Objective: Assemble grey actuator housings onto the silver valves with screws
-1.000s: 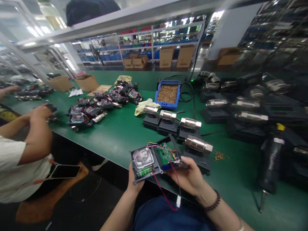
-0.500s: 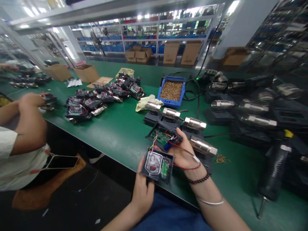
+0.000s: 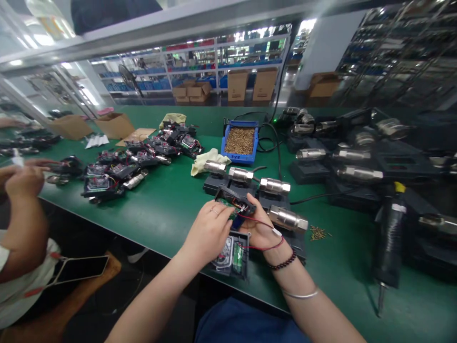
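My right hand (image 3: 262, 231) grips a black plastic housing (image 3: 228, 193), tilted open toward me, with a green circuit board and wires inside. My left hand (image 3: 209, 228) reaches over it from the left, fingers bent and together at the circuit board (image 3: 231, 204); its fingertips are partly hidden, so what they pinch cannot be made out. Below hangs a second black half, the cover (image 3: 244, 267), with a clear round-windowed unit and a green board, partly behind my left hand. A red and black wire (image 3: 266, 247) with a white connector loops over my right wrist.
Housings with metal valve bodies (image 3: 287, 217) stand just behind my hands. Beyond are a blue bin of brass screws (image 3: 241, 140) and a pale cloth (image 3: 209, 161). Loose screws (image 3: 319, 233) and an electric screwdriver (image 3: 391, 238) lie right. A co-worker's hand (image 3: 24, 178) is left.
My left hand has left the cover's lower edge and moved up to the circuit board in the housing. My right hand keeps its hold. The whole view has shifted slightly.
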`<state>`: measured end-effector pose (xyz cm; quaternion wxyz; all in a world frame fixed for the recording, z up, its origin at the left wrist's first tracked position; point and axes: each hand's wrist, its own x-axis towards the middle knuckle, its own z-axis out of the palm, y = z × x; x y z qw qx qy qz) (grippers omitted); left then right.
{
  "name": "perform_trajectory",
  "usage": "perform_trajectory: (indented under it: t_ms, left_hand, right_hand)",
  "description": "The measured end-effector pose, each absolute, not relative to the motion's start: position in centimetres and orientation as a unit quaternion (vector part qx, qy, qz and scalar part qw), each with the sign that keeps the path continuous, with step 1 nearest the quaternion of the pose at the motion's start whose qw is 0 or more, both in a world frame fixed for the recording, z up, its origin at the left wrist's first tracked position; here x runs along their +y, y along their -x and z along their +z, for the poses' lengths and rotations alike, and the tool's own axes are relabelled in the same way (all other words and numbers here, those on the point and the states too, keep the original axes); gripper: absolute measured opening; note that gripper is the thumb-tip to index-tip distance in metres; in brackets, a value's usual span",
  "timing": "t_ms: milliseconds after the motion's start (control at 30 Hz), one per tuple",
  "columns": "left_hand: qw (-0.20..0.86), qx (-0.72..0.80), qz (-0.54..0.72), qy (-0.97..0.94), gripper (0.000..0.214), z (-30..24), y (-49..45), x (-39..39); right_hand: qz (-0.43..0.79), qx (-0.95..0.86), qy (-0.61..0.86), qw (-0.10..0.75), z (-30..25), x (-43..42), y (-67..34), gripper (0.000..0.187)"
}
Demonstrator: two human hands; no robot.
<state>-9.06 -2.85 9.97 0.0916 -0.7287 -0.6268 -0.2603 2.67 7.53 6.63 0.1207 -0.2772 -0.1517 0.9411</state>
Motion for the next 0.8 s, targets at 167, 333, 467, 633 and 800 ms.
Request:
perform_trajectory:
  t_ms: [167,333,467,633,800]
  left_hand:
    - [0.078,-0.656,-0.203,0.723,0.020,10.1,9.1,-3.4]
    - [0.064,-0.679,-0.126,0.720,0.016,10.9,8.9,-3.4]
    - [0.114,-0.641,-0.123,0.749,0.024,12.1,8.2,-3.8]
    - [0.097,-0.481,-0.157,0.857,0.029,13.4,5.3,-2.1]
    - [-0.005,-0.465,-0.058,0.884,0.008,13.6,3.9,0.7]
  right_hand:
    - [0.945,-0.128,0.279,0.109,7.0,7.1,-2.5,0.051]
    - [0.941,-0.116,0.297,0.112,7.1,6.9,-2.4,0.051]
    - [0.936,-0.117,0.300,0.145,6.8,6.8,-2.0,0.043]
    - [0.915,-0.135,0.321,0.204,5.2,6.9,-3.4,0.016]
    - [0.905,-0.226,0.256,0.254,4.1,7.5,-5.6,0.030]
